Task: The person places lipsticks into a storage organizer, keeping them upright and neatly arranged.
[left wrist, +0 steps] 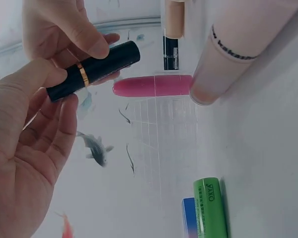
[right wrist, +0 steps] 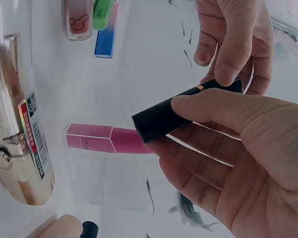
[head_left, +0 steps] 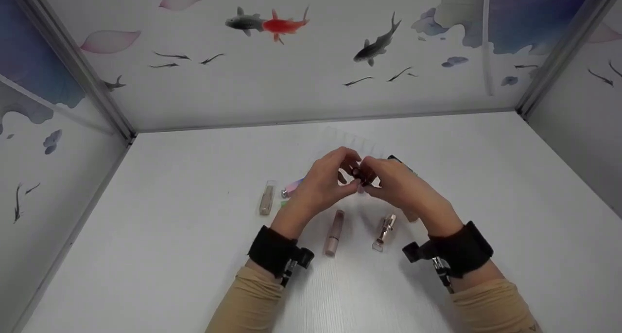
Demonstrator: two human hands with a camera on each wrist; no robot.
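A black lipstick tube with a gold band [left wrist: 111,62] is between my two hands, above the tabletop. My left hand [head_left: 328,182] pinches one end of it between thumb and fingers. The other end is in the grip of my right hand [head_left: 401,180], thumb on top and fingers beneath, as the right wrist view shows. The gold band lies between the two thumbs. Behind the lipstick in the wrist views lies a bright pink tube [right wrist: 104,139], over a clear compartmented tray [head_left: 350,139].
Nearer me lie a pale pink lip gloss [head_left: 335,233] and a gold lipstick [head_left: 385,231]. Toward the left are a clear-capped tube [head_left: 266,199], a purple-pink tube [head_left: 290,188] and a green tube [left wrist: 211,208]. Printed panels [head_left: 301,90] enclose the table's back and sides.
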